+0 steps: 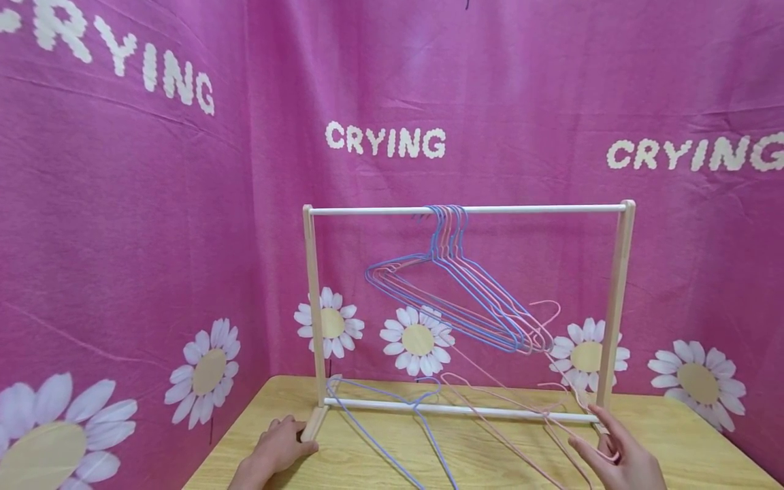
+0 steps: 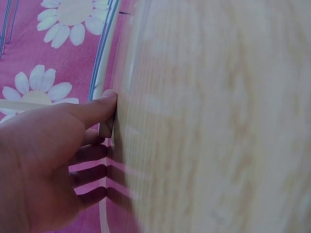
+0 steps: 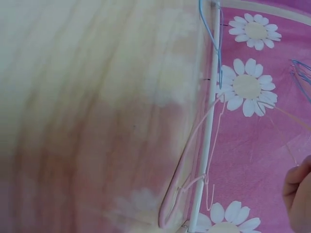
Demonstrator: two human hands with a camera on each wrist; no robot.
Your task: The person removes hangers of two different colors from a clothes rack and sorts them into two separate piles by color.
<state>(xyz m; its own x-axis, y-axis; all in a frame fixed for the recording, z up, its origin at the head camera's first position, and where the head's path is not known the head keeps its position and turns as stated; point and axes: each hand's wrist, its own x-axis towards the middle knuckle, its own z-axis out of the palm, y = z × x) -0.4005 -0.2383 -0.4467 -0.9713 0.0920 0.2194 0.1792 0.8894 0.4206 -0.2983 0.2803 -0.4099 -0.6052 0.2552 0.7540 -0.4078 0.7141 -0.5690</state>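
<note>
My left hand (image 1: pixel 275 446) grips the left foot of a small wooden clothes rack (image 1: pixel 315 306), thumb on its near end; in the left wrist view the other fingers (image 2: pixel 92 196) touch the table. On the right, my right hand (image 1: pixel 631 456) pinches a pink wire hanger (image 1: pixel 559 312) beside the rack's right foot, the hook raised. In the right wrist view only part of that hand (image 3: pixel 300 196) shows. A blue hanger (image 1: pixel 416 406) and a pink hanger (image 1: pixel 490 427) lean over the lower white rod (image 1: pixel 392 407). Several blue and pink hangers (image 1: pixel 450 255) hang from the upper rod (image 1: pixel 539 209).
The rack stands on a light wooden table (image 1: pixel 349 469). Behind and to the left hangs a pink cloth (image 1: pixel 141 204) with daisies and white lettering.
</note>
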